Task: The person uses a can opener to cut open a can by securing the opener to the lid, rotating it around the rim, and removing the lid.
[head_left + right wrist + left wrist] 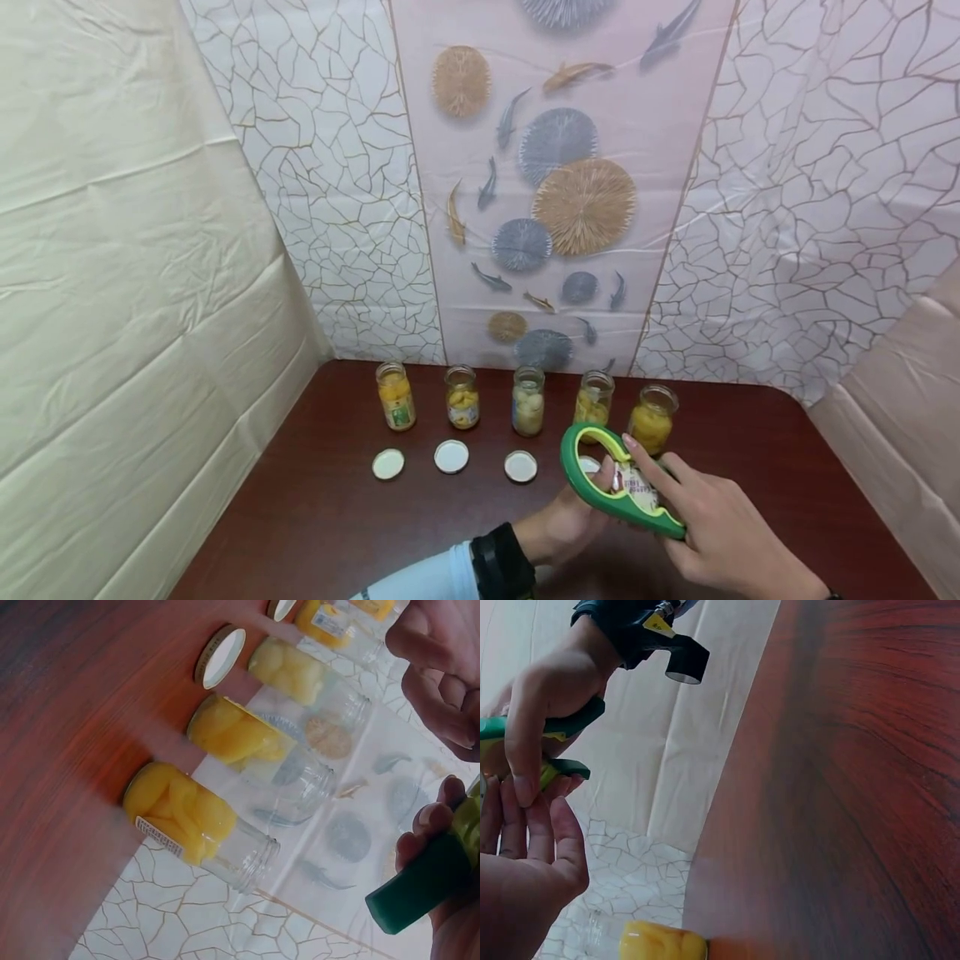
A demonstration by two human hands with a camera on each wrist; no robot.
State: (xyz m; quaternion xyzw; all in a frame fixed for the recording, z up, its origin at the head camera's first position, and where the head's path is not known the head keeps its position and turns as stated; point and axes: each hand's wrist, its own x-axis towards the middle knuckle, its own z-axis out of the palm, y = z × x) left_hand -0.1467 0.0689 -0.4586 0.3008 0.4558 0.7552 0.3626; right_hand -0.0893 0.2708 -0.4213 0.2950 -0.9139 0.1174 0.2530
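Observation:
In the head view my right hand (712,508) grips a green and yellow jar opener (573,467) by its right end, index finger along its upper edge. A printed jar lid (636,486) sits within the opener's frame. My left hand (566,521) is below the opener, its thumb at the lid's left edge and its other fingers mostly hidden. From the left wrist, the curled fingers of my left hand (529,862) meet those of my right hand (555,697) beside the opener. The right wrist view shows the opener's green end (420,889) above my right palm.
Several uncapped glass jars of fruit stand in a row at the back, from an orange-filled jar (396,400) to a yellow-filled jar (651,425) just behind the opener. Loose lids, including a white lid (451,457), lie before them on the dark red table (300,517).

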